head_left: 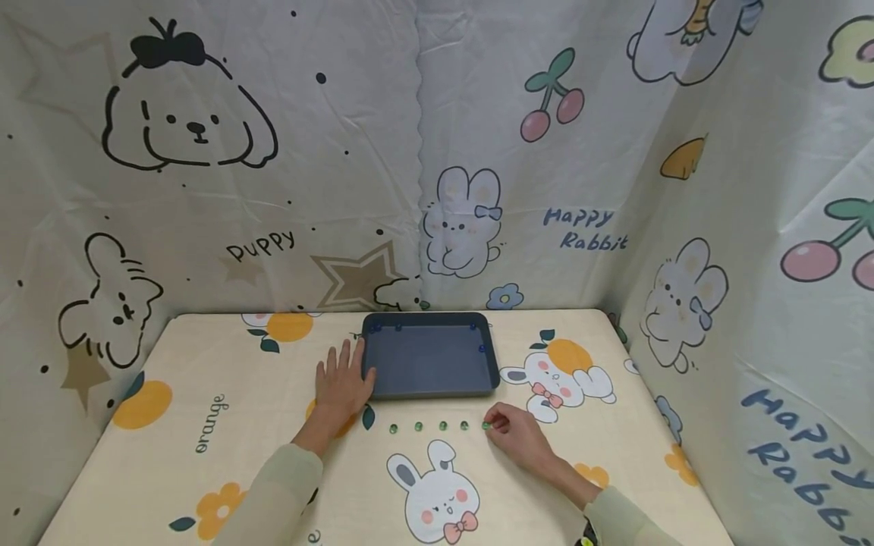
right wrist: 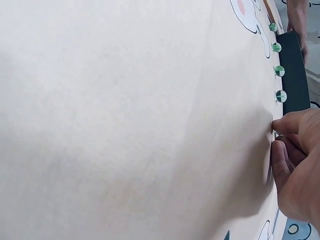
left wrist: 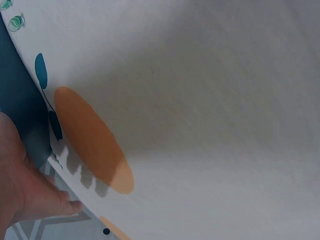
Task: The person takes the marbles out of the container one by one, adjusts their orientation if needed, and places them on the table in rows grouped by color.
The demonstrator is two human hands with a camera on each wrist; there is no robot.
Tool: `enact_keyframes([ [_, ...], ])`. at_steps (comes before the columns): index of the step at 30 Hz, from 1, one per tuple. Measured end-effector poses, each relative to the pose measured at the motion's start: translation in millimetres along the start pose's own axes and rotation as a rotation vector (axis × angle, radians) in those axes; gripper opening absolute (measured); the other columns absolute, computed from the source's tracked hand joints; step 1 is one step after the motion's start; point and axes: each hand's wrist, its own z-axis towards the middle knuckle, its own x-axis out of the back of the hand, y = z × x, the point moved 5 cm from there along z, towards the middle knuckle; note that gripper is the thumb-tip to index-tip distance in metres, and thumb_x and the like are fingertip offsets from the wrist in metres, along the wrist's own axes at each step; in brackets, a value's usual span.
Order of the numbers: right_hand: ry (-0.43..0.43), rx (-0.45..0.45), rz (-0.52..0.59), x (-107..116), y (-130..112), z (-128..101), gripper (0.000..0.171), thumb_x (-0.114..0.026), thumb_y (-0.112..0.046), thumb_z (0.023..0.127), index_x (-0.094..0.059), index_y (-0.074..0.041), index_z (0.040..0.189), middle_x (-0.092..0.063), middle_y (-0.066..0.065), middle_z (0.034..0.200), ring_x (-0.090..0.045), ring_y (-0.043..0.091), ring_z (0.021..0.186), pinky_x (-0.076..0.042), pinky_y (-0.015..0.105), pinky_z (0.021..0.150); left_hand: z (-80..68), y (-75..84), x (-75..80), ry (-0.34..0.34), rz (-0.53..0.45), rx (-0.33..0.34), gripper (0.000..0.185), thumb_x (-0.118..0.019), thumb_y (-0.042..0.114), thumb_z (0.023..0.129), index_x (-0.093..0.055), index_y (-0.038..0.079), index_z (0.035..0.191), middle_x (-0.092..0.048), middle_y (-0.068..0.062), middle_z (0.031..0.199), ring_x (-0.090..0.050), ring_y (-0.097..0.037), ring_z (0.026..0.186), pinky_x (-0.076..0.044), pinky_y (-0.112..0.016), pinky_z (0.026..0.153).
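Several clear green-swirled marbles form a row on the table, in front of a dark grey-blue tray. At the row's right end, my right hand pinches the last green marble between thumb and fingertips, down at the tabletop. The right wrist view shows this right hand mostly hiding that marble, the others lined up beyond. My left hand lies with fingers extended against the tray's left side; in the left wrist view, part of the left hand shows beside the tray.
Small dark blue marbles lie inside the tray near its far corners and right side. The table has a cream cloth printed with rabbits and oranges. A patterned cloth wall rises behind the tray, and another stands at the right.
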Motion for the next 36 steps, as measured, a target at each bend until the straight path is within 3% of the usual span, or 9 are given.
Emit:
enact_keyframes([
  [22,0.022,0.002,0.022,2.3,-1.6,-1.7,0.018,-0.073,0.000,0.085,-0.067,-0.014,0.094,-0.064,-0.006,0.087,-0.059,0.009,0.077,-0.055,0.024,0.071,-0.5,-0.3,0.1,0.004,0.012,-0.001,0.072,-0.043,0.042,0.103,-0.014,0.008,0.160,-0.011,-0.022,0.164,-0.008,-0.047,0.147,-0.009,-0.065,0.116],
  [30,0.084,0.039,0.024,17.4,-11.2,1.5,0.014,-0.069,0.001,0.087,-0.069,-0.012,0.094,-0.063,-0.008,0.088,-0.060,0.010,0.081,-0.056,0.026,0.074,-1.8,1.2,3.4,0.021,0.027,-0.012,0.072,-0.044,0.042,0.102,-0.017,0.008,0.160,-0.012,-0.021,0.164,-0.010,-0.047,0.148,-0.011,-0.064,0.116],
  [36,0.133,0.086,0.036,32.1,-17.1,17.0,0.010,-0.069,0.000,0.088,-0.069,-0.007,0.095,-0.065,-0.004,0.093,-0.062,0.012,0.086,-0.056,0.025,0.075,-2.7,2.8,5.7,0.023,0.037,-0.018,0.072,-0.044,0.042,0.103,-0.018,0.008,0.160,-0.012,-0.020,0.164,-0.010,-0.043,0.149,-0.009,-0.063,0.116],
])
